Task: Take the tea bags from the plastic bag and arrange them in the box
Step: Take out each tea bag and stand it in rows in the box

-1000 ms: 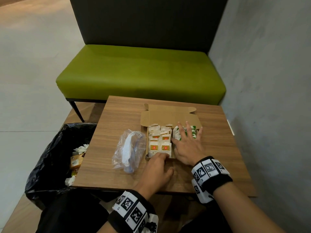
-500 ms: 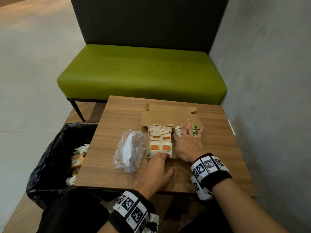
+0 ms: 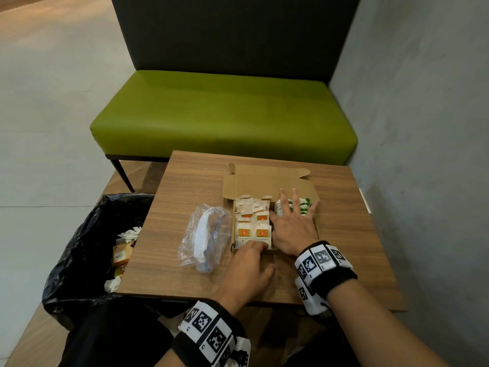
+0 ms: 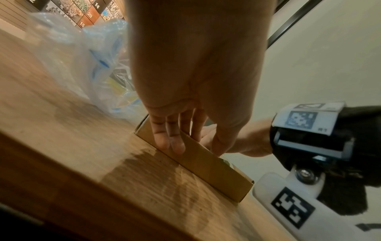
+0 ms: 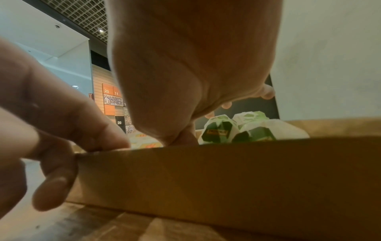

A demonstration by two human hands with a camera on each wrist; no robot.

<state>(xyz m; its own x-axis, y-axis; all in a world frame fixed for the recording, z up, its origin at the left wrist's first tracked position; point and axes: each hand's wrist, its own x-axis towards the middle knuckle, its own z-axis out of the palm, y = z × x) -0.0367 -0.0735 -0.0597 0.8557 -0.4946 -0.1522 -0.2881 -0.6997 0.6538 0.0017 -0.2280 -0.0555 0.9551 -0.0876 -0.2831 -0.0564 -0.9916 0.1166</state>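
An open cardboard box (image 3: 267, 184) lies on the wooden table (image 3: 185, 186). Orange-labelled tea bags (image 3: 254, 226) fill its left half, and green-labelled tea bags (image 3: 304, 203) lie in its right half. My right hand (image 3: 291, 223) rests flat on the green tea bags (image 5: 218, 132) with the fingers spread. My left hand (image 3: 254, 246) grips the box's near wall (image 4: 216, 171), fingers on the outside and thumb at the rim. The crumpled clear plastic bag (image 3: 206, 234) lies just left of the box; what it holds is unclear.
A bin lined with a black bag (image 3: 87, 247) stands off the table's left edge with rubbish in it. A green bench (image 3: 225, 115) sits beyond the table's far edge. A grey wall (image 3: 423, 128) runs along the right side.
My right hand has shifted slightly on the green tea bags, still flat with fingers spread. The left hand stays at the box's near wall.
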